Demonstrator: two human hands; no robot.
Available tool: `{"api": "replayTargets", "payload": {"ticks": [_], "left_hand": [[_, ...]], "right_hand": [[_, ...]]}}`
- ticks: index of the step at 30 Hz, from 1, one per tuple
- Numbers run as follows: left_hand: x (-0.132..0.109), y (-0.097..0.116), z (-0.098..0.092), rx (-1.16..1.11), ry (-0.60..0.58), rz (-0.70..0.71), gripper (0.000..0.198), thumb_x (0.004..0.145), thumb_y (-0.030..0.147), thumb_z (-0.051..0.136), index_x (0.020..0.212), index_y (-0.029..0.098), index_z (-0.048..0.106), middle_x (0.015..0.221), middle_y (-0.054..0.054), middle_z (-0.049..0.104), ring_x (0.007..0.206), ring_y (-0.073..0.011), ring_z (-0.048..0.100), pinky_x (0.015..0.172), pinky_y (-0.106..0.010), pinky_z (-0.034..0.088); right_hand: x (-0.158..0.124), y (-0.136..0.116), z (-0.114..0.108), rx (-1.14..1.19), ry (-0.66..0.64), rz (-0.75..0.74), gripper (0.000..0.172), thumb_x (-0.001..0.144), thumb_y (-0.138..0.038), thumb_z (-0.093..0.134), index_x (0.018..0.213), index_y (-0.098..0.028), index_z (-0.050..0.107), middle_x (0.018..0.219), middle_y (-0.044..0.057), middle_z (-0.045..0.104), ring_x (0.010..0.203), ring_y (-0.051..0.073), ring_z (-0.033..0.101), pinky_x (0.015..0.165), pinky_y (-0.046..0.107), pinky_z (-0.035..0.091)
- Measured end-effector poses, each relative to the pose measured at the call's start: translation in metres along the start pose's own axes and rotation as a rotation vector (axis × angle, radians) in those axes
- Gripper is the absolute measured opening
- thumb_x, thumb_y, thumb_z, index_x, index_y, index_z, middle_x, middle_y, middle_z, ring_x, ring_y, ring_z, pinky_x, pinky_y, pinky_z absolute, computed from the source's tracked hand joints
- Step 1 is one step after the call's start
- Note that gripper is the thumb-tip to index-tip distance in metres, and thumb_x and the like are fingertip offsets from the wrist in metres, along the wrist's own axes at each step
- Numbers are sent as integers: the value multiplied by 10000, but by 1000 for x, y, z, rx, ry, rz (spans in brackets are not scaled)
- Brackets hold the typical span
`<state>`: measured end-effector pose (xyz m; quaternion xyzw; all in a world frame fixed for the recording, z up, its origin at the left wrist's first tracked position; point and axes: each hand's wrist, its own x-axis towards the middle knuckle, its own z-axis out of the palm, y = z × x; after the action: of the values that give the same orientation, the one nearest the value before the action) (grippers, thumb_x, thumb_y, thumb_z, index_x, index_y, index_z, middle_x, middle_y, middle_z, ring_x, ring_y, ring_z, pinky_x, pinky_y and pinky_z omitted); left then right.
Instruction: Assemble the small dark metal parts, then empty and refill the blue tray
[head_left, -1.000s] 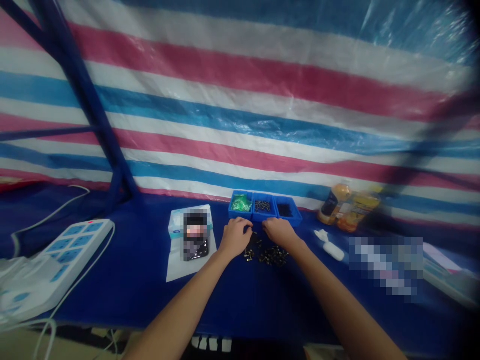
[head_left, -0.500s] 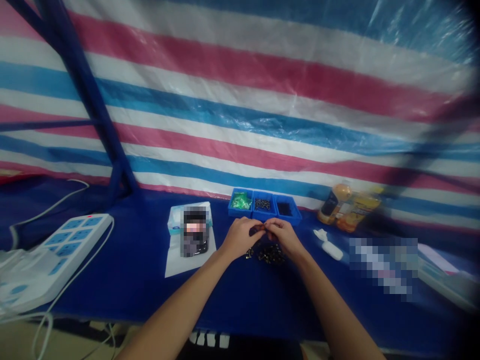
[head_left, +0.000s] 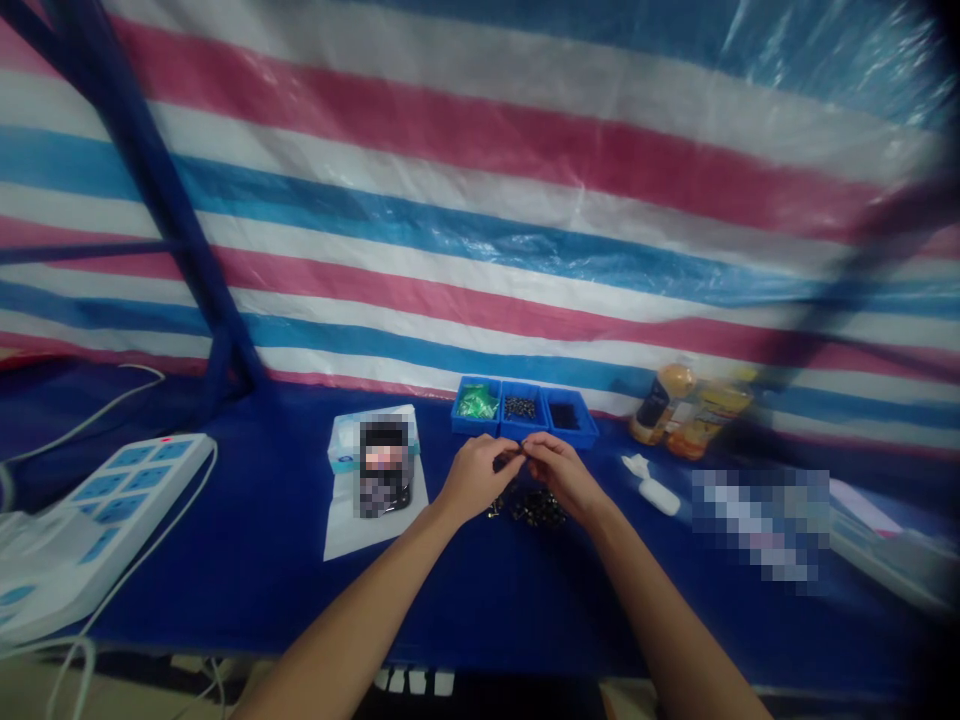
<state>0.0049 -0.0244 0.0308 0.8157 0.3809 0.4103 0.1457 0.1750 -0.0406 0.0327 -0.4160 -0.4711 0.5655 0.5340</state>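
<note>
My left hand [head_left: 474, 476] and my right hand [head_left: 559, 472] meet fingertip to fingertip just above the blue table cloth [head_left: 480, 590]. Both are pinched on a small dark part [head_left: 517, 459] held between them; I cannot make out what it is. Under and just behind the hands lies a loose heap of small dark parts [head_left: 534, 508]. Behind the hands stand three joined blue bins [head_left: 523, 409]: green pieces in the left one, dark pieces in the middle and right ones.
A tissue box with a blurred phone on white paper [head_left: 375, 480] lies left of my hands. A white-and-blue power strip [head_left: 90, 520] with cables sits far left. Two orange bottles [head_left: 690, 410] and a small white object [head_left: 651, 488] lie right. A striped tarp hangs behind.
My hands rose from the heap of parts on the cloth and came together, pinching one small part between the fingertips. The view shifted slightly.
</note>
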Motion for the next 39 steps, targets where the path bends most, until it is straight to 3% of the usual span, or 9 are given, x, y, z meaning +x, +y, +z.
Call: {"api": "replayTargets", "payload": {"ticks": [7,10,14,18,21,25,29,34,39], "left_hand": [[1,-3,1,7,-21,20,161,898,311,574,932,243,716,819,-7,707,787,-174,598,752,-307,419],[1,-2,0,-30,-50,35,174,897,338,583,971,247,711,825,2,714,793,-173,599,770,-308,418],[1,1,-3,-97,-18,-26,292,902,428,566,1111,254,672,830,6,709,815,-176,600,806,-309,427],[1,2,-7,-121,-7,-73,326,968,423,432,999,241,701,823,-2,696,817,-171,596,793,-294,427],[1,2,-8,-111,-14,-78,351,973,423,415,933,229,705,803,-3,693,812,-172,594,791,-289,426],[1,-1,-6,-71,-32,-80,361,974,425,400,928,226,698,810,-8,689,814,-179,590,787,-297,429],[2,-13,-1,53,2,-116,271,955,336,435,980,238,686,910,-20,688,901,-201,584,836,-327,431],[1,-31,6,202,-65,-211,275,900,207,458,1027,284,689,1100,-4,661,1031,-236,558,904,-394,420],[-2,-33,9,257,-182,-223,308,899,211,444,1067,297,686,1151,0,654,1058,-248,560,887,-413,423]], "right_hand": [[-1,-4,-8,-404,-20,-177,282,805,-482,640,830,-202,663,689,-6,562,594,121,453,563,255,328],[-1,-7,-14,-485,-16,-178,320,800,-516,638,780,-196,645,649,-6,528,588,128,434,556,259,317],[-7,-18,-20,-100,-51,-71,293,785,-490,658,805,-209,578,754,8,553,586,116,438,533,250,309],[-12,-28,-28,172,-73,-1,275,789,-448,654,795,-208,520,712,-7,493,540,94,393,509,240,307],[-6,-25,-38,81,35,102,342,745,-436,699,703,-187,468,600,-33,427,483,75,364,445,217,233],[5,-17,-51,17,296,112,418,714,-533,704,915,-210,531,691,-27,546,440,64,399,402,193,160],[7,-9,-60,-335,338,30,361,762,-524,633,901,-193,592,619,-38,532,422,73,376,406,207,209],[7,3,-49,-946,45,-224,223,820,-349,596,929,-198,719,726,13,651,652,150,565,642,263,412],[15,12,-20,-1236,-116,-254,248,873,-367,569,1008,-252,742,919,50,678,844,187,613,781,279,420]]}}
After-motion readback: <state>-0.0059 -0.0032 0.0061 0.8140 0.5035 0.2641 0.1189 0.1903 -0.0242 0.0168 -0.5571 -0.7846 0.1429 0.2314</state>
